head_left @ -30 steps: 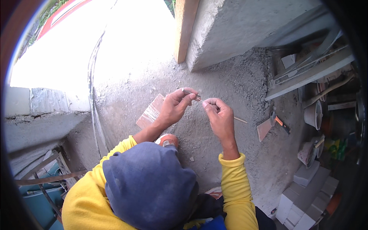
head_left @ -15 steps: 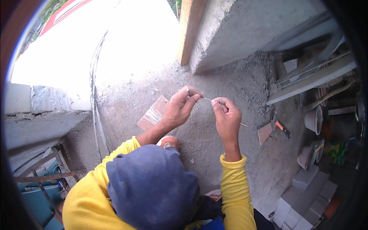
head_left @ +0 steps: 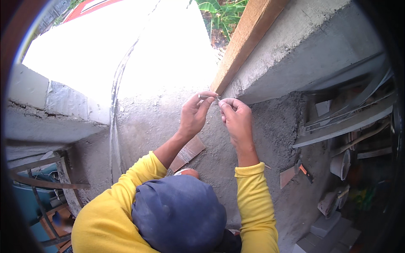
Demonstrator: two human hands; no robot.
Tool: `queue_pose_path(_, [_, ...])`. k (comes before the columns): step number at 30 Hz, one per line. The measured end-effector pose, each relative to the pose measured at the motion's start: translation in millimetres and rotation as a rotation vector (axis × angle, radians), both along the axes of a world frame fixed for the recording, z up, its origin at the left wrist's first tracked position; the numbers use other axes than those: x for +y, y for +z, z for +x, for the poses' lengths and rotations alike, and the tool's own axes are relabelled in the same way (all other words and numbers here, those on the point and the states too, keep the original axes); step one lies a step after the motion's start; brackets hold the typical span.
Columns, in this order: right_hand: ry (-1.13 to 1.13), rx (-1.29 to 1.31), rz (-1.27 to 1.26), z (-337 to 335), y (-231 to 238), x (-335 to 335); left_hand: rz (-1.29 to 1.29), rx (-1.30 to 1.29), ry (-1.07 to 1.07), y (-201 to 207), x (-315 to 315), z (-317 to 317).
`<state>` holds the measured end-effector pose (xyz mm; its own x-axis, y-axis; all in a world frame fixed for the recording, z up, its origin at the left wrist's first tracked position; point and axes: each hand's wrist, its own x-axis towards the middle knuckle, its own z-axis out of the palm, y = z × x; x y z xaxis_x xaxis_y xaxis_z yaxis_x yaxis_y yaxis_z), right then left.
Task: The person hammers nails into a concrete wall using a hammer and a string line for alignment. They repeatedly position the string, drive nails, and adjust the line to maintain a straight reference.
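Note:
My left hand (head_left: 194, 114) pinches a thin metal nail (head_left: 205, 97) between thumb and fingers, its head pointing left. Close against it, my right hand (head_left: 238, 119) has thumb and forefinger pressed together at the nail's other end. A thin string ran between the hands a moment ago; now the fingers mostly hide it. Both hands are raised beside the foot of an upright timber (head_left: 242, 46). Below my left forearm lies a flat brown board (head_left: 192, 151) with pale string wound round it, partly covered by the arm.
A rough concrete wall (head_left: 312, 55) stands behind the timber. Hanging cables (head_left: 114, 97) run down at left. On the gritty floor at right lie a brown flat piece (head_left: 287, 177) and an orange-and-black-handled tool (head_left: 305, 172). Farther right are buckets (head_left: 340, 165) and grey blocks (head_left: 325, 224).
My hands have moved forward toward the timber's foot and come together, closing the short gap of string between them. The view has shifted with my head, showing more timber and green leaves.

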<state>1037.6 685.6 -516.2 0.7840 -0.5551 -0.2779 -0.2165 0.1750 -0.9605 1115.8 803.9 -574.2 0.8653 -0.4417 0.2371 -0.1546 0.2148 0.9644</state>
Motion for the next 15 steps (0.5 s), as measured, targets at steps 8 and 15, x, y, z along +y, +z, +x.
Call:
queue_pose_path(8, [-0.065,-0.039,0.209,17,9,7,-0.072,0.135,0.016,2,-1,4])
queue_pose_path(15, [-0.03,0.0,0.185,28,8,1,-0.058,0.18,0.034,7,-5,9])
